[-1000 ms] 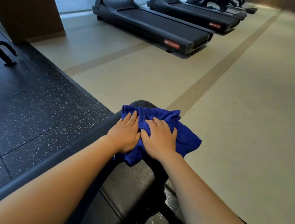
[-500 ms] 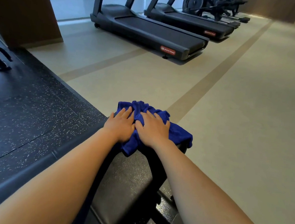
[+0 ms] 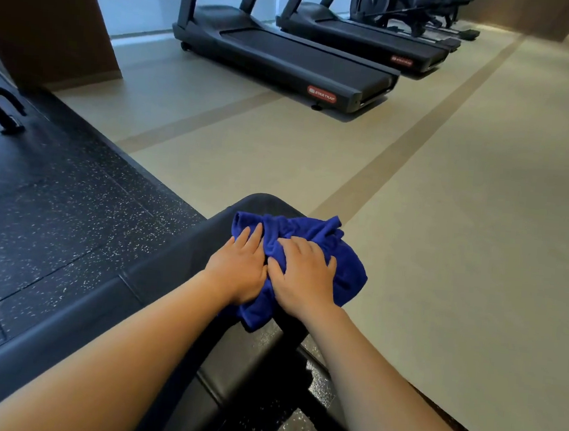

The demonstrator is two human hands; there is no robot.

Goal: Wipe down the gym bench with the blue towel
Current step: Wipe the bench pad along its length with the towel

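Pulling back from the bench's (image 3: 246, 359) far end, both hands, left (image 3: 237, 269) and right (image 3: 301, 278), press the towel (image 3: 345, 255) flat-fingered, gripping nothing; a sliver of pad shows beyond again, so wiping continues.

One head camera, looking forward and down along your own arms.

You're looking from head height, tilted down the length of the bench (image 3: 249, 360), close enough that both forearms fill the lower frame. The wide lens bends the floor (image 3: 447, 229) outward; ahead, well away, the treadmills (image 3: 283, 57) line the top edge. There's no second view, so nothing overlaps.
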